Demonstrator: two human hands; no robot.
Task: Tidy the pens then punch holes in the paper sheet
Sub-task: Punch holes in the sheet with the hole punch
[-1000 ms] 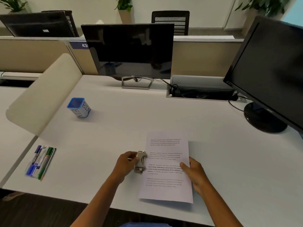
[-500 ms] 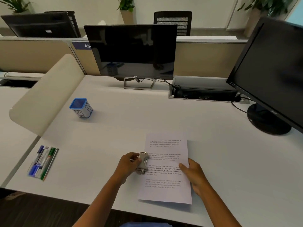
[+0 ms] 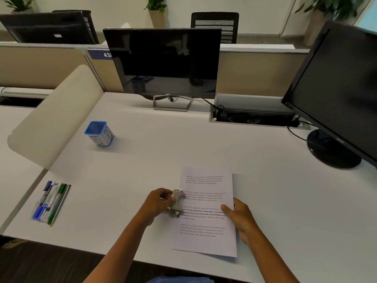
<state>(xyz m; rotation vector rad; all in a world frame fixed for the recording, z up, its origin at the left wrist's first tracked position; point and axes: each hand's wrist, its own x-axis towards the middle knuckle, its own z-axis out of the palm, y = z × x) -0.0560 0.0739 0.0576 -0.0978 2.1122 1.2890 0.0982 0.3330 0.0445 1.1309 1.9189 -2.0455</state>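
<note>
A printed paper sheet lies near the desk's front edge. A small grey metal hole punch sits on the sheet's left edge, about halfway down. My left hand grips the punch from its left side. My right hand rests on the sheet's right edge, fingers flat on the paper. Several pens and markers, blue, white and green, lie side by side near the left edge of the desk. A blue-rimmed white cup marked BIN stands upright further back on the left, with nothing visible inside.
The white desk carries a dark monitor on a stand at the back and a second black monitor at the right. An open cable tray with cords sits between them. A beige divider panel bounds the left side.
Both hands keep the same hold on the punch and the sheet. The view has shifted slightly; nothing on the desk has visibly moved.
</note>
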